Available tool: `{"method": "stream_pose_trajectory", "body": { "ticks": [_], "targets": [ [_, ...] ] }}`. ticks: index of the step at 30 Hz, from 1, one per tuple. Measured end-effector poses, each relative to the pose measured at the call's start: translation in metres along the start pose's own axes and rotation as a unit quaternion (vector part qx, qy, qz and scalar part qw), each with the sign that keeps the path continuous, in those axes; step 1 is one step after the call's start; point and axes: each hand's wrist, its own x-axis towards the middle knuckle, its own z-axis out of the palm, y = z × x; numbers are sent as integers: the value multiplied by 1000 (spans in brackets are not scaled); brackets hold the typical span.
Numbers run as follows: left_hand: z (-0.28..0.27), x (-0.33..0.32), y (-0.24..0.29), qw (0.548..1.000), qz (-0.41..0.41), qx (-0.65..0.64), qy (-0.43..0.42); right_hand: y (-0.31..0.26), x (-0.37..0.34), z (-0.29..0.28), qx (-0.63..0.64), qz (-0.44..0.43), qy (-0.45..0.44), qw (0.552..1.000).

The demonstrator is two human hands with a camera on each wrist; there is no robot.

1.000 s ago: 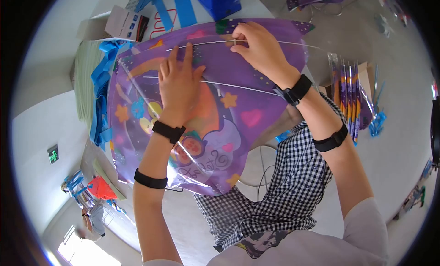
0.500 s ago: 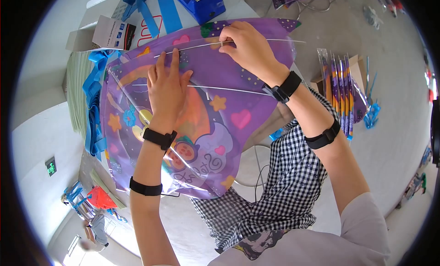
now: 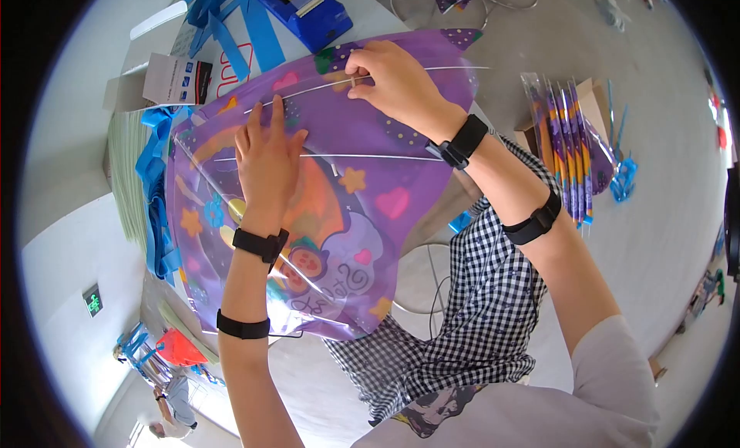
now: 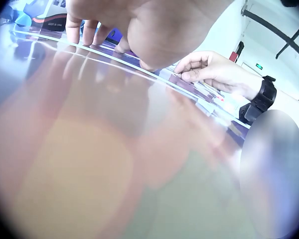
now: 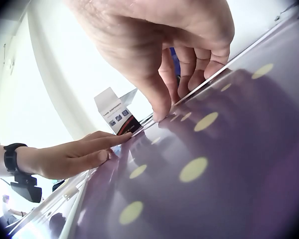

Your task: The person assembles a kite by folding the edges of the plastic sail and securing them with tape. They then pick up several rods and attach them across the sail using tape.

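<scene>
A large purple plastic sheet (image 3: 343,128) with hearts, stars and mirrored lettering, looking like a kite, lies over the table edge and the person's lap. Along its far side runs a thin white rod (image 3: 308,89); a second white rod (image 3: 378,156) crosses below it. The left hand (image 3: 266,166) lies on the sheet, straight fingers spread, fingertips right at the far rod. Further right, the right hand (image 3: 393,85) pinches that rod between thumb and curled fingers. A small tan strip shows at its fingertips. In the right wrist view its thumb (image 5: 162,102) touches the sheet beside the rod.
At the back stand a blue tape dispenser (image 3: 312,20) and an open tape dispenser box (image 3: 176,79). Blue straps (image 3: 158,182) and a pale green stack (image 3: 127,170) line the left side. Rolled purple packages (image 3: 566,151) stand in a box at right. Another person (image 3: 179,402) is far left.
The head view has shifted, so the sheet and both hands appear further left. Both hands keep nearly the same places on the far rod.
</scene>
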Motion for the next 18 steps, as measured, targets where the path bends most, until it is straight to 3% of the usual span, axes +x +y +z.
{"method": "stream_pose_trajectory", "body": {
  "ticks": [11,18],
  "targets": [
    [-3,-6,-6,1000,19,-11,-4,-17,-20,-8,-92,3,-25,995],
    [-9,-19,-17,999,8,-23,-41,-20,-30,-4,-100,-41,-5,994]
  ]
}}
